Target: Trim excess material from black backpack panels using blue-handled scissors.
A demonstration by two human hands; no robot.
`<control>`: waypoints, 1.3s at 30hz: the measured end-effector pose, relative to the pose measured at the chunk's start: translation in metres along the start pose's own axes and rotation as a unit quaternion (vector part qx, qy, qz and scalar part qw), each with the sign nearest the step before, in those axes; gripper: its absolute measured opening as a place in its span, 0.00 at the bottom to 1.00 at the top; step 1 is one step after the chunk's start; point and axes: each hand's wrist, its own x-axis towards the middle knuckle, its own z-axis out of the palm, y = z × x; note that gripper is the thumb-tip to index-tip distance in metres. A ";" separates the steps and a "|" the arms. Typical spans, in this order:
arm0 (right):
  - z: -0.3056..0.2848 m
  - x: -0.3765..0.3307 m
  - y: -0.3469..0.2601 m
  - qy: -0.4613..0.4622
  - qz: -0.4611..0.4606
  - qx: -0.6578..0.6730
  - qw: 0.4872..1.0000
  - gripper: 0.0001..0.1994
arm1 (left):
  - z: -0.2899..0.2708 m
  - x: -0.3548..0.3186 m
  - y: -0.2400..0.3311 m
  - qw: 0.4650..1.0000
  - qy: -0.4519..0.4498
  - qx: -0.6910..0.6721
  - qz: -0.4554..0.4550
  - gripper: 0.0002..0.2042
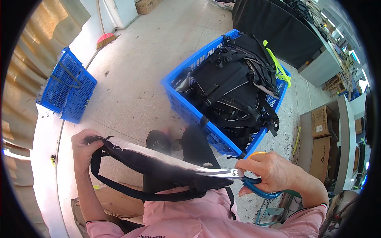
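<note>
A long black fabric piece with a pale raw edge and a black strap loop stretches across my lap. My left hand pinches its far left end between thumb and fingers. In my right hand is a pair of scissors with silver blades and blue and yellow handles. The blades point left and lie against the right end of the fabric's pale edge. Whether they are cutting into it cannot be made out.
In front stands a large blue plastic crate heaped with black backpacks with straps. Blue baskets stand by a curtain at left, near a broom. Shelving with cardboard boxes is at right. Scraps litter the floor.
</note>
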 end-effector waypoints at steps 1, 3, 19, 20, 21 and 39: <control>-0.002 0.000 -0.002 0.003 -0.002 -0.017 1.000 0.24 | 0.000 0.000 0.001 1.000 0.002 0.000 -0.001 0.10; -0.003 0.000 -0.005 0.006 -0.006 -0.033 0.999 0.22 | 0.002 0.000 0.005 1.000 0.002 -0.009 -0.008 0.10; 0.000 0.022 -0.010 0.004 0.029 -0.142 0.989 0.26 | 0.005 0.006 0.004 0.998 -0.005 -0.030 -0.052 0.09; 0.002 0.022 -0.007 0.008 0.024 -0.152 0.988 0.25 | 0.006 0.005 0.004 0.998 -0.005 -0.025 -0.059 0.09; 0.004 0.021 -0.005 0.006 0.021 -0.153 0.988 0.25 | 0.006 0.005 0.003 0.998 -0.006 -0.021 -0.066 0.09; 0.004 0.036 -0.007 0.015 0.037 -0.189 0.981 0.29 | 0.006 0.011 -0.001 0.997 -0.032 -0.008 -0.069 0.09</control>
